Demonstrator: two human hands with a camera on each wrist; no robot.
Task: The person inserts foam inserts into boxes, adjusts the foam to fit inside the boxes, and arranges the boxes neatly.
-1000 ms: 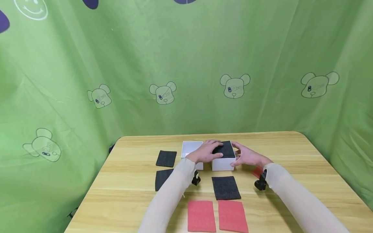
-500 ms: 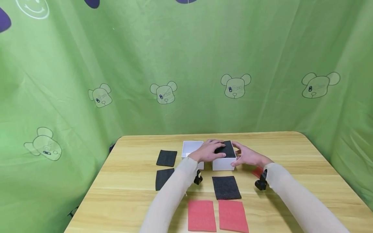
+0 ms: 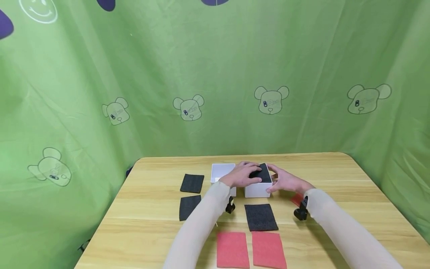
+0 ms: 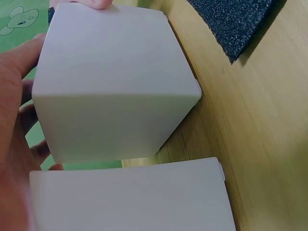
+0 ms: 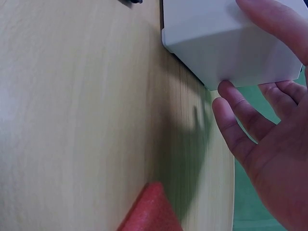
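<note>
The black pad at the top of the white box (image 3: 256, 190) could tilt or bunch if the left hand (image 3: 240, 175) bears harder on one side; its fingers lie spread and nearly straight across the black pad (image 3: 264, 173), gripping nothing. Whether the pad sits inside the rim or on it is hard to tell. The right hand (image 3: 285, 180) spans the box's right side, thumb on the front wall and fingers round toward the back, holding it; a loose hold there could let the box slide under a push. The second box (image 3: 222, 170) stands just left, near the left wrist, so a careless sweep of that arm might knock it.

The desk (image 3: 151, 213) has a pale wood grain. Two black squares (image 3: 192, 183) lie on the left, one black sheet (image 3: 261, 217) in front of the held box, two red sheets (image 3: 232, 249) nearer the person, and a red piece (image 3: 297, 199) by the right wrist. A green curtain (image 3: 218, 56) printed with bear faces hangs behind and on both sides.
</note>
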